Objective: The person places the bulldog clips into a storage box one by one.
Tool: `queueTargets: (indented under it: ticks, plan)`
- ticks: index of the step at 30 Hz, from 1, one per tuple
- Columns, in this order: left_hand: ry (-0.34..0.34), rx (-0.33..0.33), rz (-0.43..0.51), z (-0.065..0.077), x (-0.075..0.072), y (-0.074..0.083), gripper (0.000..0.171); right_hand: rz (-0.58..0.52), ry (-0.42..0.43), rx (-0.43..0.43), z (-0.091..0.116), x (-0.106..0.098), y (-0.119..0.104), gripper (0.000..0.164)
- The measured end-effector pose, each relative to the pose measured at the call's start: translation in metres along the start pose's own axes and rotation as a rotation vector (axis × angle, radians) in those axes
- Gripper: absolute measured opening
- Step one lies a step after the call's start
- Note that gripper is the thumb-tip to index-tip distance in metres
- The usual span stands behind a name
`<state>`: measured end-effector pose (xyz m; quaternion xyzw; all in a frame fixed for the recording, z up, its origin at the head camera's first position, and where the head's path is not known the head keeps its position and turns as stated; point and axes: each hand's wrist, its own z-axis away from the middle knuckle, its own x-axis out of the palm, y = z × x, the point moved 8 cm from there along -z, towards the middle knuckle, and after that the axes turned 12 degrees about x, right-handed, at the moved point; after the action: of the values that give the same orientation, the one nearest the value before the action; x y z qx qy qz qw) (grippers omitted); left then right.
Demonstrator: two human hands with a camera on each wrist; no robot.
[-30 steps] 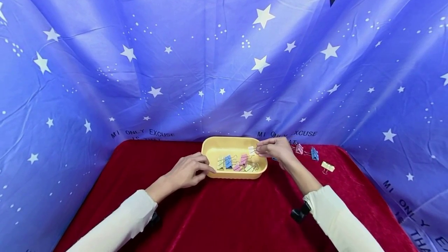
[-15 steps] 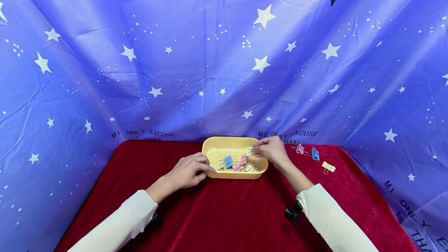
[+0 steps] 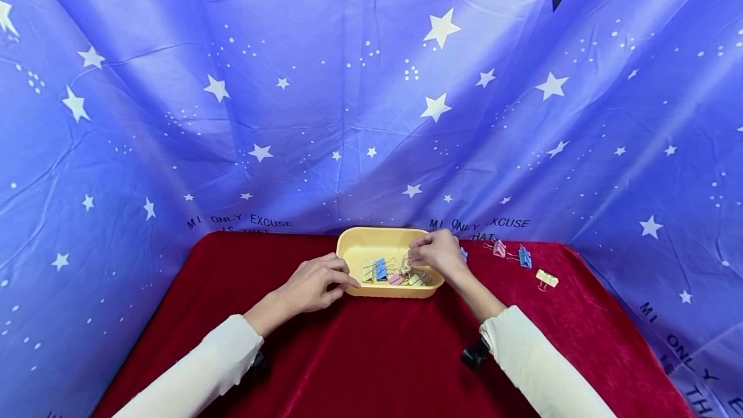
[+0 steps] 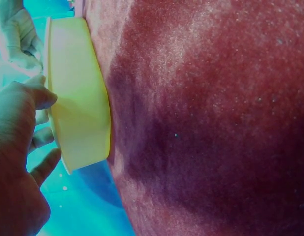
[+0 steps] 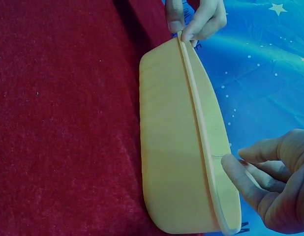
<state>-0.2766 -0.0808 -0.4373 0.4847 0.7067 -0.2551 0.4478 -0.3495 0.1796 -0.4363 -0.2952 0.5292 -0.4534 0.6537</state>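
resting on red velvet (image 3: 360,366), a yellow tray (image 3: 391,292) fronts starry drapes (image 3: 371,92).

The right hand (image 3: 444,255) mostly hides a blue item (image 3: 464,254), and the clip (image 3: 406,263) at its fingers (image 3: 419,251) is blurred.

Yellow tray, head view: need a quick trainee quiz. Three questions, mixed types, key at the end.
1. Multiple choice. Where is the right hand?
A) Gripping the left end of the yellow tray
B) Over the tray's right end
C) At the near edge of the red cloth

2. Fill in. On the cloth, from left to right, the pink binder clip is followed by the blue binder clip, then the ____ binder clip.

3. True or false. The left hand is at the tray's left end, gripping its rim.

Key
1. B
2. Pale yellow
3. True
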Motion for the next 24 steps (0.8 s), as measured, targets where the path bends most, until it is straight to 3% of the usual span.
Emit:
queueTargets:
  ticks: [24]
  plan:
    - [-0.001, -0.002, 0.002, 0.0, 0.0, 0.0, 0.031, -0.054, 0.018, 0.01, 0.007, -0.041, 0.013, 0.035]
